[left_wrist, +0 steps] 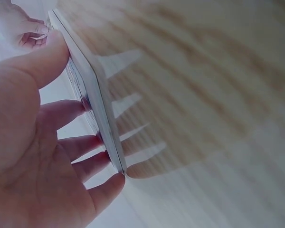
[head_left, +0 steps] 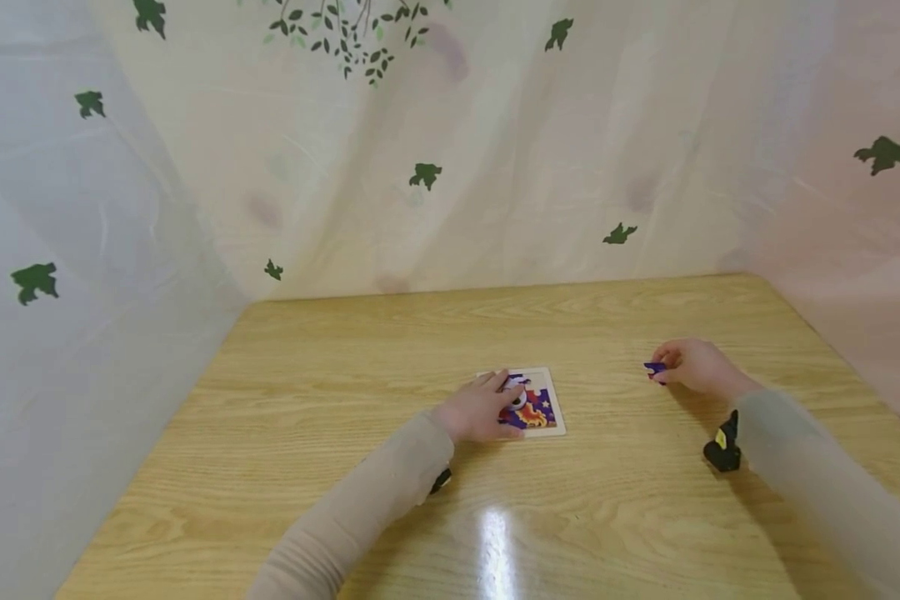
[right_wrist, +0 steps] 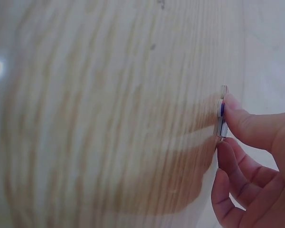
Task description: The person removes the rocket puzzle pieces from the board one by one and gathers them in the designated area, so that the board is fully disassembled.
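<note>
Wooden table (head_left: pixel 345 350), leaf-print curtain (head_left: pixel 195 167) behind. Left hand (head_left: pixel 480 410) laid on puzzle board (head_left: pixel 553 414), fingers spread fairly straight across the picture, thumb on the near edge; board flat under the palm, long axis running away from the body. Right hand (head_left: pixel 693 367) well apart to the right, pinching a small purple puzzle piece (head_left: pixel 654 367) between thumb and fingertips, piece low at the tabletop. Board lies left of that piece. Black wrist camera (head_left: pixel 722 447) under right sleeve.
</note>
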`<state>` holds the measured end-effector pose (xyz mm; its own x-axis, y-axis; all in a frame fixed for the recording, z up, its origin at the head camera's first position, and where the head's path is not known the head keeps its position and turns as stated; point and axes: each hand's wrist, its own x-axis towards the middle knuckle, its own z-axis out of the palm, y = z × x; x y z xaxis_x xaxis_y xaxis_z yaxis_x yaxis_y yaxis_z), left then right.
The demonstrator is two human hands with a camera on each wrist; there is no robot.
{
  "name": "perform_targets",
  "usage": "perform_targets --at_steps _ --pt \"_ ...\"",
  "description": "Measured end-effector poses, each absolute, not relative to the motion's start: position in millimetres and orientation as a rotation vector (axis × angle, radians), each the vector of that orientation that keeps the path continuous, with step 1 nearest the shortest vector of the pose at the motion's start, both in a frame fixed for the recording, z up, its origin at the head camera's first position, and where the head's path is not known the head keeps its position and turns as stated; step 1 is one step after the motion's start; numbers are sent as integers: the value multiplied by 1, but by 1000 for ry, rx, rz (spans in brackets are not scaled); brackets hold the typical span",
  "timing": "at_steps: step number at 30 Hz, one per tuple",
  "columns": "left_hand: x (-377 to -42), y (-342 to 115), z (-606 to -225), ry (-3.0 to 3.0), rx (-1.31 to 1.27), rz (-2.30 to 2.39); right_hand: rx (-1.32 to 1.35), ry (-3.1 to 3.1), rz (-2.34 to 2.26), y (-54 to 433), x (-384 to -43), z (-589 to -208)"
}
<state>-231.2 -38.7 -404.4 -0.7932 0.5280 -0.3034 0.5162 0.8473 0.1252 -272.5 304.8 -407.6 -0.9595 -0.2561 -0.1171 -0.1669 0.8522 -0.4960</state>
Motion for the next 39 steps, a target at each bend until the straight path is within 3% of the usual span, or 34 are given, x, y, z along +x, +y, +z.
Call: perform_targets --at_steps 14,39 --pt "-236 -42 -402 2706 853 121 -374 2926 -810 293 -270 -400" --pt "-230 -69 -398 2678 879 82 -552 2747 -1060 158 -266 -404"
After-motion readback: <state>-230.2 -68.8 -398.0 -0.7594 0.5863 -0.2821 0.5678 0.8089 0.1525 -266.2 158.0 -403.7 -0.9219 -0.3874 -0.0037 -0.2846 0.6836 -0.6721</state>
